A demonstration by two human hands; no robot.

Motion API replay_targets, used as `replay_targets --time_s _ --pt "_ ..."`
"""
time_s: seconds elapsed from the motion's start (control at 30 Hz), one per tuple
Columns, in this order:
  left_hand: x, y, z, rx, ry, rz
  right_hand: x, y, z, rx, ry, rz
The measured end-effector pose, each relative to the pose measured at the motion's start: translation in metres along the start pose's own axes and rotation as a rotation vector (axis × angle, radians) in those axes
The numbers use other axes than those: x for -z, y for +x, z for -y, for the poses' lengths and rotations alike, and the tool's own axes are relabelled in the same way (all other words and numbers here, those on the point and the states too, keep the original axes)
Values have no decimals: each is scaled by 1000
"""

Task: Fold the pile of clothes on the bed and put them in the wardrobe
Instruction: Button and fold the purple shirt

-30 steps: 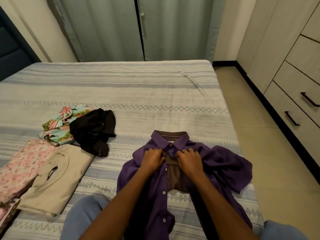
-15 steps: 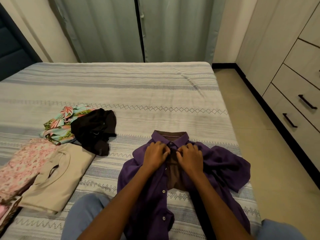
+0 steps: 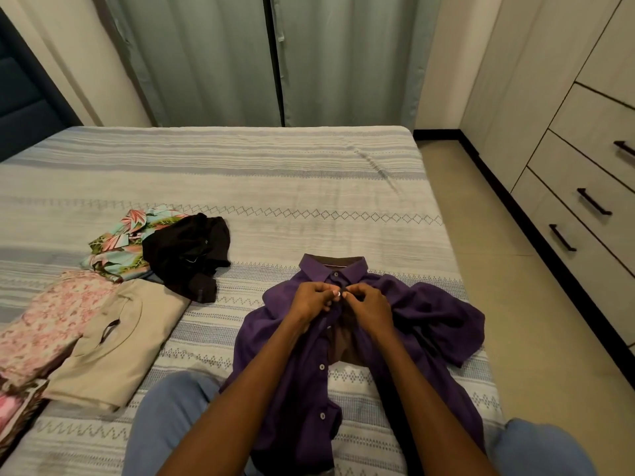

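Note:
A purple button-up shirt lies face up on the striped bed, collar away from me, front partly apart lower down. My left hand pinches the left front edge just below the collar. My right hand pinches the right front edge beside it, fingertips of both hands nearly meeting at the top button. To the left lie a crumpled black garment, a tropical-print shirt, a folded beige garment and a pink floral garment.
The wardrobe with drawers and dark handles stands along the right wall, across a strip of tiled floor. Grey-green curtains hang behind the bed. My knees in blue trousers rest on the near edge.
Both hands have moved up the shirt front and closer together, drawing the two front edges shut just under the collar.

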State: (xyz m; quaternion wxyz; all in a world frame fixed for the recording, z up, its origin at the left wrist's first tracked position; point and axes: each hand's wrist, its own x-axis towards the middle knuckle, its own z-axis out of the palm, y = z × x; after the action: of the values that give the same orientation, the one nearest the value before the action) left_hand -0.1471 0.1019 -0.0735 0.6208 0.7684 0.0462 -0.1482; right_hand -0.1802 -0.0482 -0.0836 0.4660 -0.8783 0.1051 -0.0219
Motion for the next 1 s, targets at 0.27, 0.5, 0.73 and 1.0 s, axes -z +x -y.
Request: replay_targets --time_s 0.27,0.5,0.73,1.0 --pt "-3 -5 6 82 -246 -28 -10 -4 0 29 5 -48" --pt "-2 -2 11 47 -301 -102 -9 -3 -2 110 -37 -27" --pt "-2 2 16 112 -367 -50 -1 4 -1 151 -94 42" --pt "-2 3 23 225 -445 -8 -6 1 -1 166 -116 22"
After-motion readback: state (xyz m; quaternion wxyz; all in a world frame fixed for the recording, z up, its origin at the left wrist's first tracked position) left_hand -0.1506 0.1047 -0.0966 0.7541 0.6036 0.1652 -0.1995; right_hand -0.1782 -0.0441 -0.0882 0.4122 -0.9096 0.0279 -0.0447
